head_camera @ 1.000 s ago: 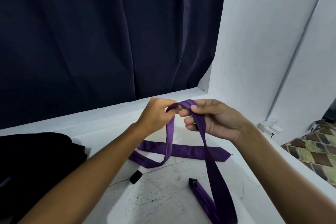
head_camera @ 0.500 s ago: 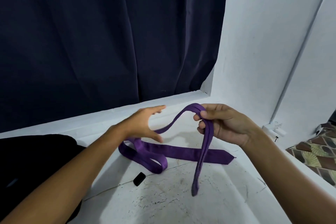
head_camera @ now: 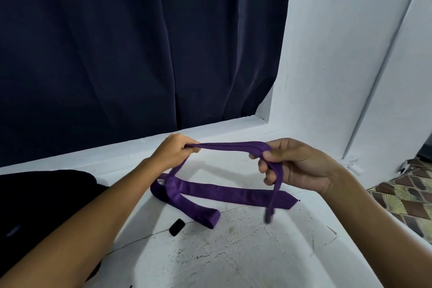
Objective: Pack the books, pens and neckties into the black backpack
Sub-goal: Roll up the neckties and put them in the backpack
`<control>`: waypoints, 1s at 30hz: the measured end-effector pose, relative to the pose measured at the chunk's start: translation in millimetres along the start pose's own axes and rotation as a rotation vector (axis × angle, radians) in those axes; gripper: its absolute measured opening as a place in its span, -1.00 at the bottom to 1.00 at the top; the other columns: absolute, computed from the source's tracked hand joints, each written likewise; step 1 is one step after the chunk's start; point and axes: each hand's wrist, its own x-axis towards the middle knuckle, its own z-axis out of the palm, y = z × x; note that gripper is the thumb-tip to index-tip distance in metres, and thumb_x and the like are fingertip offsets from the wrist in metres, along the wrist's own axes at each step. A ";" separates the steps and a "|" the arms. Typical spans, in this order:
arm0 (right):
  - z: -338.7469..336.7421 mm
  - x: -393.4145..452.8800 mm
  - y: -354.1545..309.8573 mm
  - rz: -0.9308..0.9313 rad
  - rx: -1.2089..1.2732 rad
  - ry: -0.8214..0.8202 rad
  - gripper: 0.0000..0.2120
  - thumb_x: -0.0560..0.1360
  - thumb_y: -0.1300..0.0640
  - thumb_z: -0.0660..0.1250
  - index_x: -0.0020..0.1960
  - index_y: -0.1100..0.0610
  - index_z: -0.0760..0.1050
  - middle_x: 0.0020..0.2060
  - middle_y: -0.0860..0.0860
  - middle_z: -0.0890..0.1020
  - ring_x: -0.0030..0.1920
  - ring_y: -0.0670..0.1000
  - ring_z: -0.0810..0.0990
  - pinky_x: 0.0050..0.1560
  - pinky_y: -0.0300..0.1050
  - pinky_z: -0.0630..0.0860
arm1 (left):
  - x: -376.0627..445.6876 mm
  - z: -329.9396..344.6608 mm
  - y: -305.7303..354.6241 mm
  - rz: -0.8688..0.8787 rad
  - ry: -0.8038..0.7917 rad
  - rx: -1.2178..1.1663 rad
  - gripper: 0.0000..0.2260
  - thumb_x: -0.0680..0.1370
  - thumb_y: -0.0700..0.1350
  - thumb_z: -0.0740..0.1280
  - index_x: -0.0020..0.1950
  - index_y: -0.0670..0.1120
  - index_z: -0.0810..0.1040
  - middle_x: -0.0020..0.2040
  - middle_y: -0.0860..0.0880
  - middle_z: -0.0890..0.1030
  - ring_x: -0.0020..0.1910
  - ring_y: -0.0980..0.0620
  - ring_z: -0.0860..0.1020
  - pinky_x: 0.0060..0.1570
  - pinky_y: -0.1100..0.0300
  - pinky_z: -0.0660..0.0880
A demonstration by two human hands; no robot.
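White ledge (head_camera: 233, 252), black backpack (head_camera: 42, 194), purple necktie (head_camera: 224, 191)

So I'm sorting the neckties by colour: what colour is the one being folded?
Purple necktie, plain, no pattern visible; the head view shows it.

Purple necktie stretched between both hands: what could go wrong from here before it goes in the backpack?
1. The purple necktie is only partly folded: the left hand and right hand hold one span, while loops trail on the white surface, so it may snag or unravel when lifted.
2. The trailing loop lies near a small black object and could drag it.
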 end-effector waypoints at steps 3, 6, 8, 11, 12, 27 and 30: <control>-1.1 0.5 -1.8 -0.048 0.046 0.075 -0.59 0.17 0.20 0.64 -0.04 0.33 0.65 -0.30 0.18 0.66 -0.43 0.05 0.60 -0.32 -0.12 0.57 | -7.9 -2.9 -1.6 -0.052 -0.171 0.097 -0.46 0.46 0.03 0.49 0.42 0.07 0.46 0.31 0.04 0.56 0.33 0.05 0.48 0.29 0.14 0.40; 6.7 6.7 -3.0 -0.081 0.088 0.133 -0.81 0.33 0.26 0.43 -0.09 0.32 0.65 -0.30 0.18 0.66 -0.45 0.03 0.60 -0.35 -0.13 0.57 | -27.5 6.5 43.0 0.154 -0.179 -0.146 -0.07 0.28 0.11 0.61 0.55 0.16 0.20 0.39 0.15 0.45 0.38 0.26 0.36 0.32 0.28 0.30; 12.2 12.0 -2.6 -0.088 0.091 0.145 -0.84 0.40 0.28 0.32 -0.12 0.31 0.65 -0.30 0.17 0.66 -0.45 0.02 0.62 -0.37 -0.13 0.60 | -37.5 21.6 73.1 0.280 -0.047 -0.323 -0.18 0.31 0.06 0.60 0.50 0.09 0.32 0.30 0.12 0.55 0.31 0.27 0.45 0.27 0.33 0.38; 17.2 16.6 -1.6 -0.081 0.070 0.121 -0.82 0.43 0.27 0.29 -0.13 0.31 0.66 -0.27 0.17 0.67 -0.40 0.01 0.65 -0.34 -0.12 0.64 | -41.0 41.5 91.6 0.371 0.196 -0.450 -0.73 0.45 -0.06 0.47 0.12 -0.11 0.65 -0.13 0.19 0.65 -0.10 0.24 0.61 -0.04 0.33 0.53; 17.2 16.7 -1.2 -0.072 0.067 0.112 -0.81 0.43 0.28 0.29 -0.12 0.32 0.66 -0.26 0.18 0.67 -0.39 0.01 0.66 -0.33 -0.11 0.65 | -39.5 43.9 90.5 0.357 0.255 -0.468 -0.86 0.48 -0.12 0.44 -0.01 -0.13 0.69 -0.25 0.21 0.63 -0.24 0.25 0.59 -0.17 0.31 0.52; 18.6 4.7 11.0 0.040 0.035 0.183 -0.76 0.40 0.31 0.30 0.01 0.37 0.64 -0.05 0.28 0.69 -0.24 0.08 0.73 -0.37 -0.13 0.65 | -27.3 58.5 28.0 0.021 0.135 -0.581 -0.86 0.53 -0.24 0.41 0.07 -0.18 0.69 -0.13 0.00 0.72 -0.11 0.09 0.69 -0.10 0.22 0.61; 21.6 6.9 11.7 0.021 0.037 0.222 -0.67 0.38 0.32 0.31 0.14 0.34 0.56 -0.04 0.33 0.67 -0.24 0.11 0.73 -0.36 -0.13 0.65 | -29.4 59.8 26.3 -0.011 0.114 -0.590 -0.91 0.53 -0.22 0.41 -0.02 -0.17 0.71 -0.18 -0.02 0.73 -0.16 -0.03 0.69 -0.18 0.13 0.62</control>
